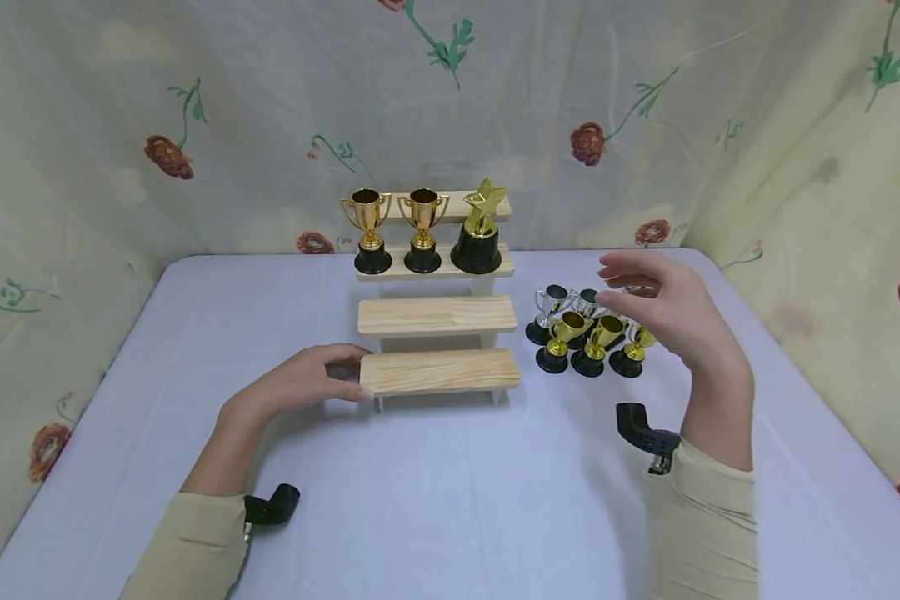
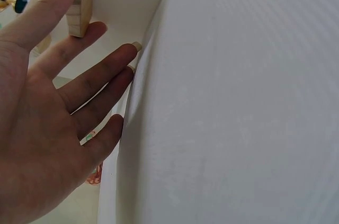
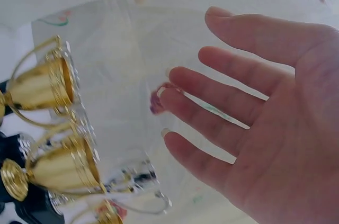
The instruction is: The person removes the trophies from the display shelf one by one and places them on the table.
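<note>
A wooden stepped display stand point(image 1: 438, 372) stands at the table's middle. My left hand point(image 1: 307, 379) holds the left end of its lowest shelf, with the thumb at the front corner; the left wrist view shows the thumb and index finger about the board end point(image 2: 79, 20). Two gold cup trophies point(image 1: 423, 212) and a gold star trophy point(image 1: 484, 208) stand on the second shelf from the top. My right hand point(image 1: 678, 304) hovers over a group of small trophies, fingers spread and holding nothing. Gold cups point(image 3: 58, 166) are in front, silver cups point(image 1: 552, 302) behind.
A white cloth covers the table point(image 1: 435, 500). Behind and at the sides hangs a pale curtain point(image 1: 270, 100) with printed flowers. A black wrist mount point(image 1: 648, 433) sticks out from the right sleeve, another point(image 1: 273, 504) from the left.
</note>
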A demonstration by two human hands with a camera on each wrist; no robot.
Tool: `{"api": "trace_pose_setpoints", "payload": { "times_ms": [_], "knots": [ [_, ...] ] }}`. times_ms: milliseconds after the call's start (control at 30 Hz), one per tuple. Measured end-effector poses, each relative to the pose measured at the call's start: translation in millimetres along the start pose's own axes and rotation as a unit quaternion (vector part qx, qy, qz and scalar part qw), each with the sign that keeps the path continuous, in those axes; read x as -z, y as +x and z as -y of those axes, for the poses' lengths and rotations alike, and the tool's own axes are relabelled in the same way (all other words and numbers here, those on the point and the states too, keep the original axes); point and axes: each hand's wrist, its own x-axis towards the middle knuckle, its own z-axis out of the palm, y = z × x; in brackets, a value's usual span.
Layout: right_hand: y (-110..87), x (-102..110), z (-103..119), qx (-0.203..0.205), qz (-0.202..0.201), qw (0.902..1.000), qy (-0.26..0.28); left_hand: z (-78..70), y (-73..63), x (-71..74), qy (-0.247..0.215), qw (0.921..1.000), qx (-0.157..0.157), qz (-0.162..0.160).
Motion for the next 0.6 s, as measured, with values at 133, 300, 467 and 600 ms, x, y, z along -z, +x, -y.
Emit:
{"api": "trace_pose_setpoints", "payload": {
  "times_ms": [133,300,467,600],
  "knots": [
    [5.3,-9,7,0.006,0.008,0.9999,0.011,0.0,-0.2,0.3,-0.003,1.0,-0.004,0.0],
    [9.2,-17,12,0.003,0.017,0.9998,0.013,-0.1,0.0,-0.2,-0.004,1.0,-0.006,-0.001],
    [11.8,-24,15,0.003,0.028,0.9995,0.011,0.3,0.1,-0.2,-0.004,1.0,-0.008,-0.002],
    [14.4,-30,18,0.008,0.034,0.9993,0.013,-0.2,0.1,-0.8,-0.004,1.0,-0.008,-0.003]
  ]
}}
